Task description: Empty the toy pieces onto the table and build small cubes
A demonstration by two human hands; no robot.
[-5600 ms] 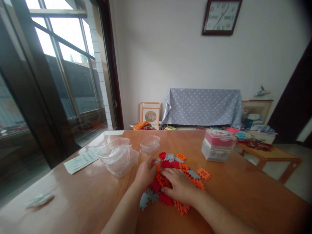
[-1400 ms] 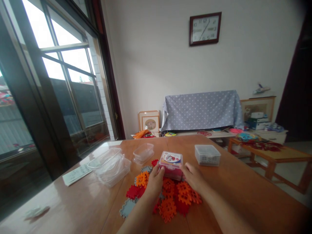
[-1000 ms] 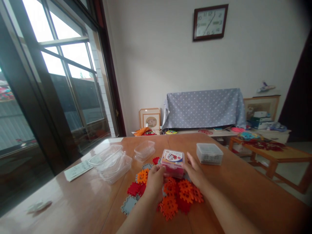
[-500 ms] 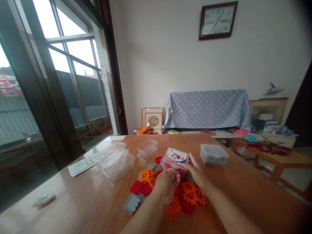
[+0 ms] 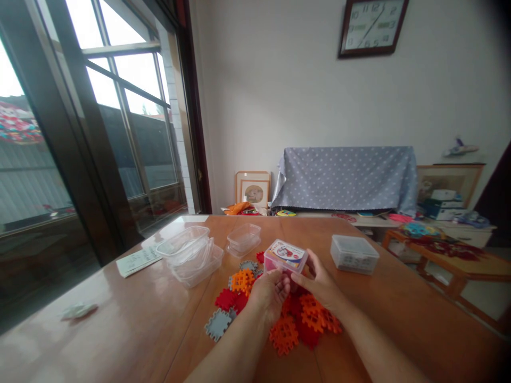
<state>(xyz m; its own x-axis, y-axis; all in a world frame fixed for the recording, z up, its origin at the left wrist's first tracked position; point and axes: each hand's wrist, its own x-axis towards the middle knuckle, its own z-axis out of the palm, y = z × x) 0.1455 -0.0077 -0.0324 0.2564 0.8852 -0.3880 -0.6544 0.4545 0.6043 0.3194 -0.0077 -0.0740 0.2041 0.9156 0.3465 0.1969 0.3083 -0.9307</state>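
Note:
A clear plastic box (image 5: 285,254) with a printed label under its lid and pink-red contents is raised over the pile, between both hands. My left hand (image 5: 270,292) is curled at its front left edge, fingers bent under the front. My right hand (image 5: 319,279) grips its right side, with the thumb at the front and the fingers behind. Beneath and around lie toothed interlocking plastic tiles: orange lattice tiles (image 5: 284,335), red tiles (image 5: 226,299) and grey tiles (image 5: 218,324). My forearms hide part of the pile.
Left of the pile stand stacked clear containers (image 5: 197,266), with a smaller clear container (image 5: 244,238) behind. A lidded translucent box (image 5: 354,254) stands on the right. A paper sheet (image 5: 138,260) and a crumpled white item (image 5: 79,310) lie on the wooden table (image 5: 131,340).
The view has shifted slightly. The box has turned a little and sits slightly further left, and my right thumb has moved down to its front edge. The tiles look unmoved.

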